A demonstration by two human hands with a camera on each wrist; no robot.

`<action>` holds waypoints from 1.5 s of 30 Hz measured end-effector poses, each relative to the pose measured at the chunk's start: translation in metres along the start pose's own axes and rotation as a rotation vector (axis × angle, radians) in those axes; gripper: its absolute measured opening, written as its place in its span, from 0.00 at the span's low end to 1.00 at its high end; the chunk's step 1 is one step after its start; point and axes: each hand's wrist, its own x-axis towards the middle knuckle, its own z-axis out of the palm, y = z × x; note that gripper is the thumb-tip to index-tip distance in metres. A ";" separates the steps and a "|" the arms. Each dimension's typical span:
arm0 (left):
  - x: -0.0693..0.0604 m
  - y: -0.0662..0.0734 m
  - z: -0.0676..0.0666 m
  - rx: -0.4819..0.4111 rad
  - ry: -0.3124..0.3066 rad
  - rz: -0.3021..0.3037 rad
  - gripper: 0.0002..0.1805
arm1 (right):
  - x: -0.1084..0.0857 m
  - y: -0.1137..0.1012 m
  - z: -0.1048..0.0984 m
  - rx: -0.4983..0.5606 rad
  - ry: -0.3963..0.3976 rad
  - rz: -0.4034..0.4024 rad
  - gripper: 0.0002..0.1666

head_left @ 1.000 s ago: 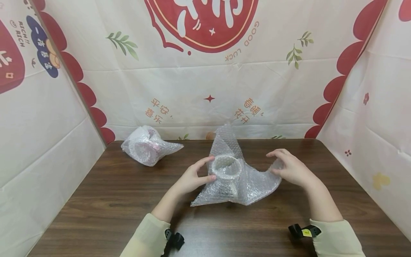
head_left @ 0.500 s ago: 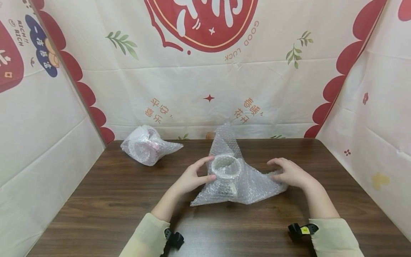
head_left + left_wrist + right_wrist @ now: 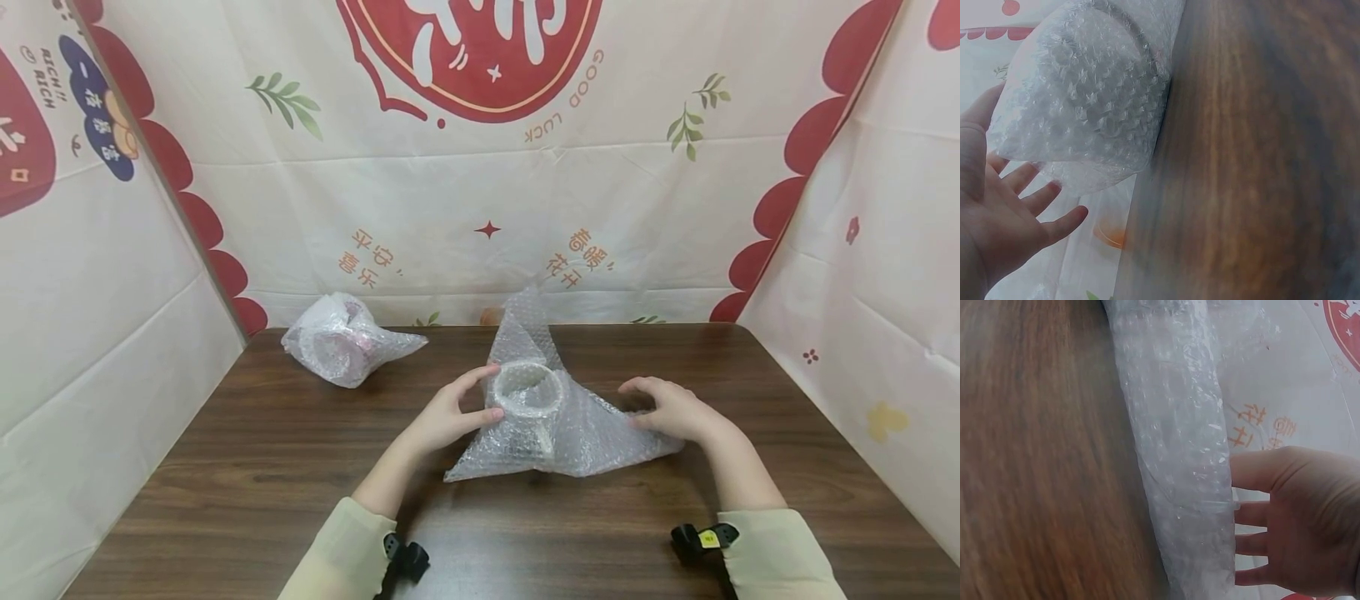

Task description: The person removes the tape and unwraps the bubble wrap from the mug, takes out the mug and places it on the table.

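A round-rimmed object wrapped in clear bubble wrap [image 3: 528, 425] stands mid-table, one wrap corner rising behind it and another spread out to the right. My left hand [image 3: 442, 421] touches its left side, thumb and fingers spread around the rim. In the left wrist view the left hand [image 3: 1010, 219] has its fingers apart beside the bubble wrap [image 3: 1097, 94]. Over the right flap my right hand [image 3: 675, 410] rests with relaxed fingers. The right wrist view has the right hand [image 3: 1310, 519] with fingers extended against the wrap [image 3: 1179, 425], their tips hidden behind it.
Another bubble-wrapped bundle [image 3: 341, 342] with pinkish parts lies at the back left of the brown wooden table [image 3: 247, 475], its pointed end toward the right. Printed cloth walls [image 3: 450, 192] enclose the table at the back and both sides.
The right flap has come down and stretches further right, flatter on the table. My right hand has lowered with it, its fingers looser. The left hand stays at the rim.
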 end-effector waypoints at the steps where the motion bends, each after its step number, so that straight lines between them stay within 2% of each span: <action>1: -0.001 0.006 -0.001 -0.004 -0.006 0.000 0.34 | 0.000 -0.001 0.000 0.000 -0.003 0.000 0.27; 4: -0.006 0.023 -0.003 -0.012 -0.023 -0.008 0.33 | -0.001 -0.008 0.000 -0.006 0.004 -0.015 0.26; 5: -0.006 0.023 -0.003 -0.010 -0.023 -0.003 0.33 | -0.001 -0.011 0.000 -0.006 0.010 -0.025 0.25; 10: -0.006 0.022 -0.003 -0.016 -0.019 0.021 0.29 | 0.000 -0.026 -0.002 0.005 0.055 -0.095 0.22; 16: -0.004 0.019 -0.002 -0.064 -0.003 0.049 0.24 | 0.007 -0.039 0.006 0.051 0.100 -0.141 0.20; 22: -0.004 0.018 -0.002 -0.060 0.000 0.076 0.22 | 0.012 -0.047 0.015 0.139 0.091 -0.178 0.23; 29: -0.004 0.018 -0.002 -0.080 -0.014 0.101 0.19 | 0.016 -0.052 0.025 0.197 0.113 -0.187 0.23; 35: -0.003 0.017 -0.003 -0.071 -0.013 0.094 0.18 | 0.019 -0.051 0.030 0.204 0.146 -0.200 0.20; 40: -0.003 0.018 -0.003 -0.057 -0.010 0.095 0.17 | 0.019 -0.052 0.029 0.229 0.174 -0.167 0.16; 45: -0.003 0.018 -0.002 -0.005 0.000 0.112 0.15 | 0.017 -0.053 0.025 0.257 0.193 -0.144 0.14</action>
